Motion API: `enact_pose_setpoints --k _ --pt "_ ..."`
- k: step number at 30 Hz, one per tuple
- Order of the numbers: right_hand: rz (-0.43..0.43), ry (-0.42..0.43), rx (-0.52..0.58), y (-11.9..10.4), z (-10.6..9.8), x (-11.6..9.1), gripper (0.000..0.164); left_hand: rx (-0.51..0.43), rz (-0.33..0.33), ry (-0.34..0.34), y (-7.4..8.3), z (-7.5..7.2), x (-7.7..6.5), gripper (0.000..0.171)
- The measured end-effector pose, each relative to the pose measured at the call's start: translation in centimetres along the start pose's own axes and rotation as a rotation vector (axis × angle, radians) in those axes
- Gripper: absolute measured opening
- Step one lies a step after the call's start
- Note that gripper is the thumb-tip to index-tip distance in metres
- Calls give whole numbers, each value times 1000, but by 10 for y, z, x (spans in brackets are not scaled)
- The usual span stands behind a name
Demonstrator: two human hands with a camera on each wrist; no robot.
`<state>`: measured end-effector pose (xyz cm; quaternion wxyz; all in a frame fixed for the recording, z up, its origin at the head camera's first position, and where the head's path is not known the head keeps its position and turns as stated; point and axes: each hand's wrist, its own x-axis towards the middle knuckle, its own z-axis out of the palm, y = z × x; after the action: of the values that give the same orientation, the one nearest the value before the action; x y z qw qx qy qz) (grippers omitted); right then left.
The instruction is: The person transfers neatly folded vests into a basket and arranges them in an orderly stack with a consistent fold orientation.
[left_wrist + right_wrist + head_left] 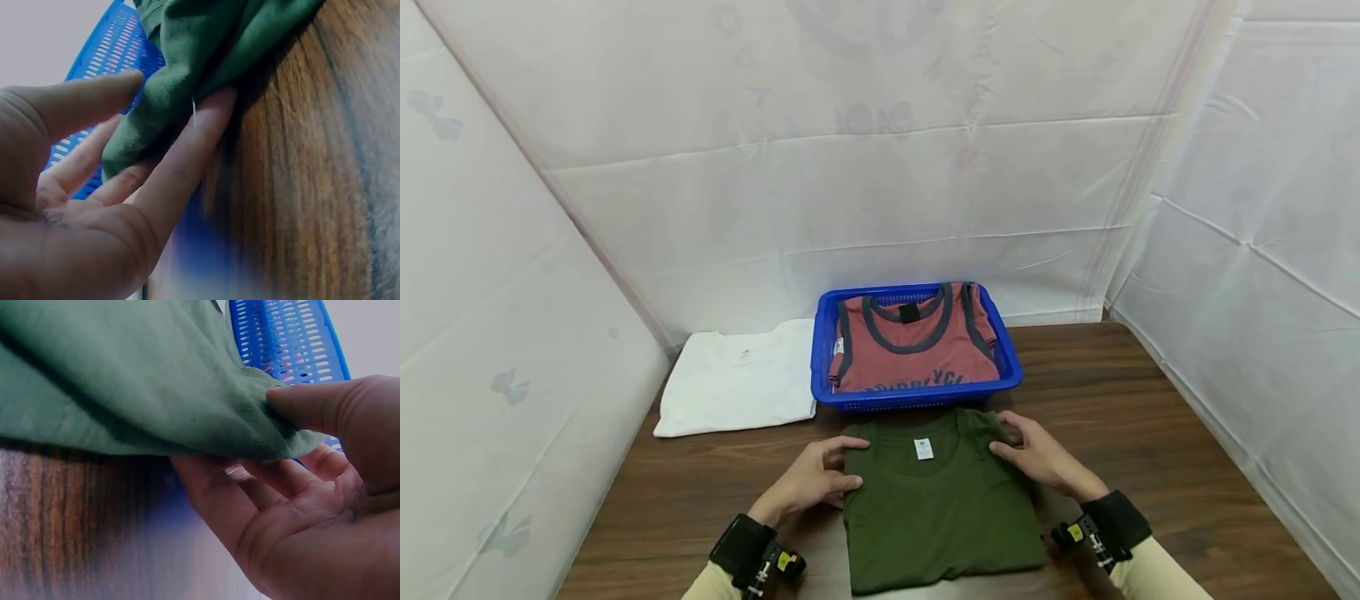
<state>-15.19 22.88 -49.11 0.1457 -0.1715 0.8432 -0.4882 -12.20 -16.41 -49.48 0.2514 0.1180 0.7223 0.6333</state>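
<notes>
A folded dark green T-shirt (940,508) with a white neck label lies on the brown table, collar toward the back. My left hand (812,477) grips its upper left edge. In the left wrist view, the thumb is above the green cloth (187,56) and the other fingers reach beneath it. On the opposite side my right hand (1037,454) holds the upper right edge near the shoulder. The right wrist view shows the thumb (306,406) pressing on top of the fabric, with fingers tucked underneath.
Just behind the green shirt stands a blue plastic basket (917,398) with a folded red T-shirt (917,346), trimmed in dark grey, inside. A folded white T-shirt (737,383) lies left of the basket. White sheets (865,192) hang behind and along both sides of the wooden table (1120,400).
</notes>
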Motion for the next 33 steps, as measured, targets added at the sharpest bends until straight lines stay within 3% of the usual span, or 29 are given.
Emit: enact_pose_setpoints --k 7,17,26,33 --pt "31 18 -13 6 2 0 41 69 -6 52 -1 3 2 49" --pt "38 62 -55 6 1 -6 48 231 75 199 0 11 3 41" --pt "35 125 -108 0 -4 -17 56 279 159 204 8 12 -8 38" --pt "-16 159 -142 -15 -11 -31 65 350 223 232 27 16 -17 36"
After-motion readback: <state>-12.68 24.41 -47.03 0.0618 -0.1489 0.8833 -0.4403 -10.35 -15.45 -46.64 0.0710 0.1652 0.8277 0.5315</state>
